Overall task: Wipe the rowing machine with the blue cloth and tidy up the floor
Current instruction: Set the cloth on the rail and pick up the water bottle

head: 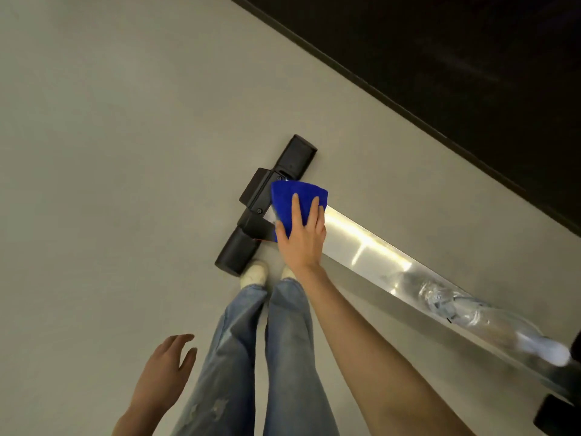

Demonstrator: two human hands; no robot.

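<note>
The rowing machine's shiny metal rail (371, 247) runs from the centre down to the lower right, ending in a black crossbar foot (267, 206) on the floor. My right hand (303, 239) presses the blue cloth (292, 196) flat onto the rail's end next to the foot, fingers straight on top of the cloth. My left hand (163, 379) hangs free at the lower left, fingers spread, holding nothing. A clear plastic bottle (484, 316) lies on the rail further towards the lower right.
The grey floor (110, 152) spreads to the left and above. A dark black wall or panel (456, 64) fills the upper right. My legs in jeans and pale shoes (254, 273) stand right beside the crossbar foot. A black machine part (559, 413) shows at the bottom right corner.
</note>
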